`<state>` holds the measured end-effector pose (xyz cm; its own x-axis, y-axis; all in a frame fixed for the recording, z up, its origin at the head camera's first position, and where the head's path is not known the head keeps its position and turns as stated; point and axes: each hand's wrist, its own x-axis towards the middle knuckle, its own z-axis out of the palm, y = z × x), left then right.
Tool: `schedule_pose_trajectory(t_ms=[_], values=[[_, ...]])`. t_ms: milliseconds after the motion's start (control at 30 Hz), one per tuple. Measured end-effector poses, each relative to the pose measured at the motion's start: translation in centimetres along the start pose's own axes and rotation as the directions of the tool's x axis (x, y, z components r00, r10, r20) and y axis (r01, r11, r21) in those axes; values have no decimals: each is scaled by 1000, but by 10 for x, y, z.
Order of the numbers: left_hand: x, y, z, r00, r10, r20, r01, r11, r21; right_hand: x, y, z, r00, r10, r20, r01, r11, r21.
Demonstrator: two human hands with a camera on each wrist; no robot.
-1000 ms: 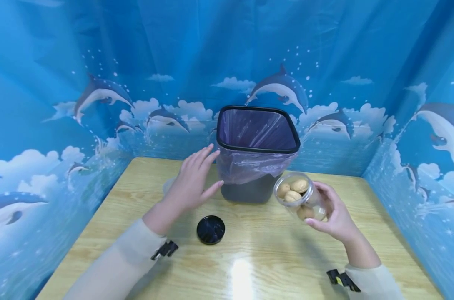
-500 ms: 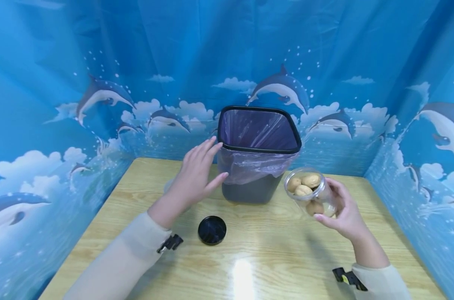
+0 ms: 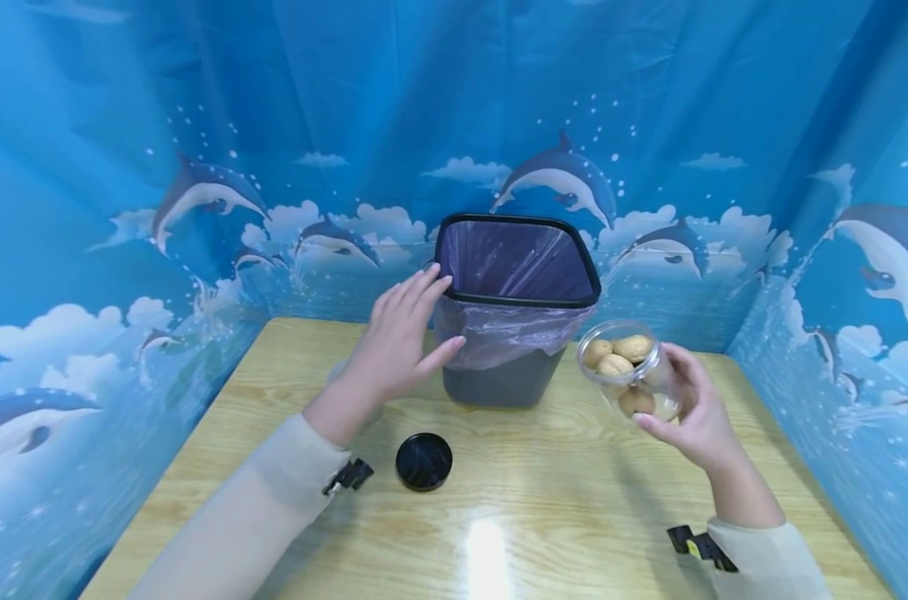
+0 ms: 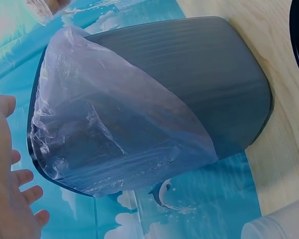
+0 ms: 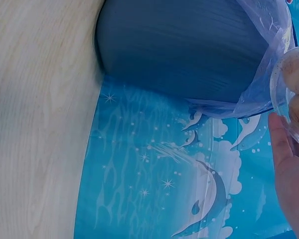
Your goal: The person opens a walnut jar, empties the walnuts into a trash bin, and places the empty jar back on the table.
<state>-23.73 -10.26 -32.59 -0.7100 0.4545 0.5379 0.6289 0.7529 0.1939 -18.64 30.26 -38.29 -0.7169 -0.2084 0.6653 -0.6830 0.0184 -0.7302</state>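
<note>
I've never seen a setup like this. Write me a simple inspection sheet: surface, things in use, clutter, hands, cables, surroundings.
Surface: wood-grain table, with a bright reflection at the near side.
Job's things: open clear jar, tilted, containing brown nut-like pieces; grey bin, upright, with a purple liner folded over its outside.
Clutter: black disc lying on the table; translucent container, partly out of view.
Hands: right hand grips the jar; left hand is beside the bin's rim, fingers extended, contact unclear.
Cables: nothing seen.
Surroundings: blue dolphin-print backdrop.
</note>
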Motion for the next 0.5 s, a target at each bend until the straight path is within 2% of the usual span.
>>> schedule_pose_trajectory(t_ms=[167, 400, 500], values=[[5, 2, -2, 999, -22, 26, 22, 1000, 10, 3, -1, -1, 1000, -14, -5, 14, 1000, 5], [11, 0, -1, 998, -32, 50, 31, 999, 23, 4, -6, -2, 999, 19, -36, -20, 1000, -21], [16, 0, -2, 998, -40, 58, 39, 999, 28, 5, -6, -3, 999, -5, -36, 4, 1000, -21]])
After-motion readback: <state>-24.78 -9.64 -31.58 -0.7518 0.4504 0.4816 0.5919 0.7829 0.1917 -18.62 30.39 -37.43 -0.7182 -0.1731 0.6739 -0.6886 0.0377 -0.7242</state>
